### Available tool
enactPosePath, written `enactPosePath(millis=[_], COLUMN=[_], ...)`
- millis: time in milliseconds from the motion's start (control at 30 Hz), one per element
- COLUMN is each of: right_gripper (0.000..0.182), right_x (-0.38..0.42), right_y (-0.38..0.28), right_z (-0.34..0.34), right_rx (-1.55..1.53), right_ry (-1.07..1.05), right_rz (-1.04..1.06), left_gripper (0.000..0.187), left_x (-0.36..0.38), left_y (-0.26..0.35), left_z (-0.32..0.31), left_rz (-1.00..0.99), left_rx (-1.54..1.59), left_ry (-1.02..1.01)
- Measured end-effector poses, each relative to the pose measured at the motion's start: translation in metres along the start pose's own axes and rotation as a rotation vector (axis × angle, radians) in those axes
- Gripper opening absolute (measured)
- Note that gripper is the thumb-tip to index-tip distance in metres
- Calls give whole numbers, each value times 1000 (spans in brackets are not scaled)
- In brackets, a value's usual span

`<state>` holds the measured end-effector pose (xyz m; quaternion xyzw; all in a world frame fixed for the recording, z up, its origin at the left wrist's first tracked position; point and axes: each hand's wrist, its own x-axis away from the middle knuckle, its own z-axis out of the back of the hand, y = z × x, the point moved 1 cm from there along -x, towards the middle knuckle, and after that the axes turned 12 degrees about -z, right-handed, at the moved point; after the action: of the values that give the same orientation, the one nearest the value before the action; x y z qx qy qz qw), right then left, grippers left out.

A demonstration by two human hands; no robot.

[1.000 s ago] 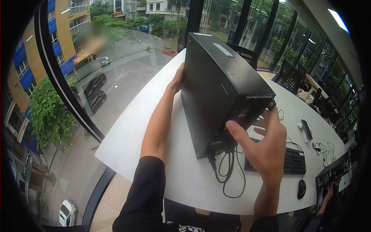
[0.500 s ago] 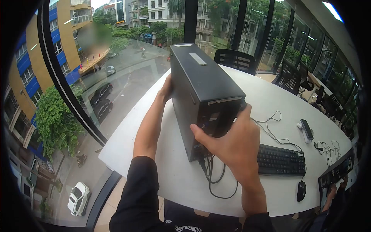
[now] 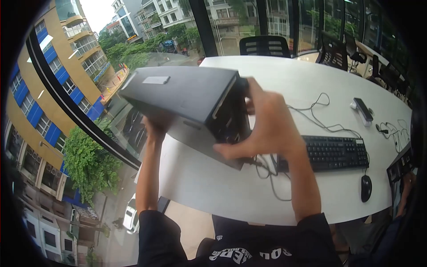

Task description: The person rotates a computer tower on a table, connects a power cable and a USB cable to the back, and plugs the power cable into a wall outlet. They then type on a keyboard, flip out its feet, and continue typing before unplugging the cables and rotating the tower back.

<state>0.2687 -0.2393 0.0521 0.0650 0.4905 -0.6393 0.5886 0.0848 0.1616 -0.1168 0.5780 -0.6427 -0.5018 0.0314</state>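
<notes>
A black desktop computer case [image 3: 178,95] is held between my two hands over the white table, its top facing up and its long side turned toward me. My left hand [image 3: 155,129] grips the far left part of the case, with most of its fingers hidden. Around the right end, where the ports are, my right hand [image 3: 267,127] is wrapped, thumb low and fingers at the far edge. Cables [image 3: 268,171] hang from the lower right of the case onto the table.
On the white table [image 3: 275,73], a black keyboard [image 3: 333,153], mouse [image 3: 366,188], small black-and-white device [image 3: 363,110] and loose cable [image 3: 397,133] lie to the right. Another person's arm [image 3: 405,191] is at the right edge. Chairs [image 3: 265,46] stand behind; windows are left.
The case has rotated, its far end swinging left, and both hands have turned with it. The view has shifted, and the keyboard and mouse appear higher and further right.
</notes>
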Motion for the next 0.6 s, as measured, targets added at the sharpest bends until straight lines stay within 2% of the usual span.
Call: enactPosePath(millis=[67, 133, 167, 200, 300, 333, 467, 600], right_gripper=[100, 105, 109, 107, 98, 96, 93, 98], right_x=[-16, -37, -44, -53, -73, -75, -87, -90], right_y=[16, 27, 38, 37, 47, 45, 52, 58], right_z=[11, 12, 4, 0, -26, -33, -54, -60], right_rx=[-141, -307, -383, -488, -530, -541, -658, -710], right_ry=[-90, -233, -287, -424, -498, -512, -618, -669], right_rz=[88, 49, -41, -81, -145, -146, -119, -154], left_gripper=[43, 45, 46, 48, 46, 45, 45, 49], left_x=[36, 83, 102, 120, 169, 179, 197, 203], left_y=[52, 99, 110, 119, 148, 157, 168, 162], left_z=[-6, -28, -26, -23, -49, -56, -48, -40], left_rz=[-69, -204, -249, -299, -377, -392, -419, -413], left_rx=[7, -86, -135, -179, -365, -439, -313, -371], left_ry=[124, 300, 305, 312, 394, 428, 384, 447])
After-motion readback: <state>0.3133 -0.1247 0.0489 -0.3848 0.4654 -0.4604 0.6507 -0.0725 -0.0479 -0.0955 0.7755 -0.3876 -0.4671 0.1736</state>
